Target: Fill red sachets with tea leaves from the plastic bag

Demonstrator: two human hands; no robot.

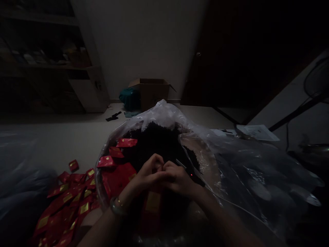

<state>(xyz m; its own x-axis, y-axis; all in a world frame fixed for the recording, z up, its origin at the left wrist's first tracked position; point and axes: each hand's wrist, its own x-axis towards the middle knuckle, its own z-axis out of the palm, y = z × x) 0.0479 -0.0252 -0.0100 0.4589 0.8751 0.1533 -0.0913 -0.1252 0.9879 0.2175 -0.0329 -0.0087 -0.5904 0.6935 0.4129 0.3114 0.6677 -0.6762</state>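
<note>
My left hand point(150, 171) and my right hand point(176, 176) meet in front of me over a large round container point(97, 175) lined with clear plastic. Both have their fingers closed at the top of a red packet point(153, 202) with a gold label, which hangs below them. The fingers hide its upper edge. Behind my hands rises a heap of dark, dry, leaf-like shreds point(160, 140). Just right of my right hand lies a dark device point(196, 179) with a red light and a thin metal strip. Several red packets point(118, 176) rest inside the container's left side.
Many red packets with gold labels point(68, 197) are piled on the floor at the left. Clear plastic sheeting point(246, 171) spreads to the right, with a pale cord point(241, 206) across it. Beyond stand an open cardboard box point(154, 92) and a teal bag point(130, 98). The room is dim.
</note>
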